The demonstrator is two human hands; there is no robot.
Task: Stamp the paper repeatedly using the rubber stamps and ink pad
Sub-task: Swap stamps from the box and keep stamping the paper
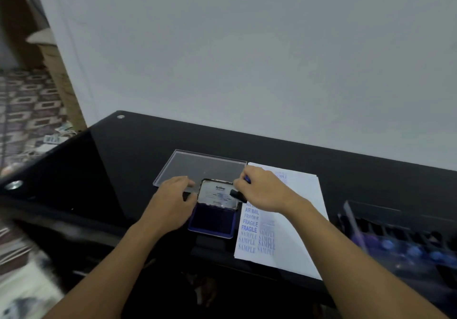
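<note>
Rubber stamp [238, 195], where is it just now?
— In the right hand [262, 190], fingers pinched round its blue handle. The black base hangs in front of the raised lid [217, 193] of the ink pad [212, 222], above the blue felt and not on it.
— And the left hand [173, 195]?
— It rests against the pad's left edge, fingers loosely bent. Whether it actually grips the case I cannot tell.
— What could go wrong?
— The base is close to the lid, so a careless dip might knock it shut or smear it. The black desk [123, 157] looks glossy, so if the left hand lets go, I'd expect the pad to slide under pressure. A light dab would likely print faint, like the paler marks on the paper [301, 207], which lies just right of the pad. Its left column is crowded, so a new print there could overlap.
— Anything legible?
— "Artline" inside the lid; the small print below it is too blurred to read. On the paper: "AIR MAIL", "FRAGILE" repeated, then rows of "SAMPLE".
</note>
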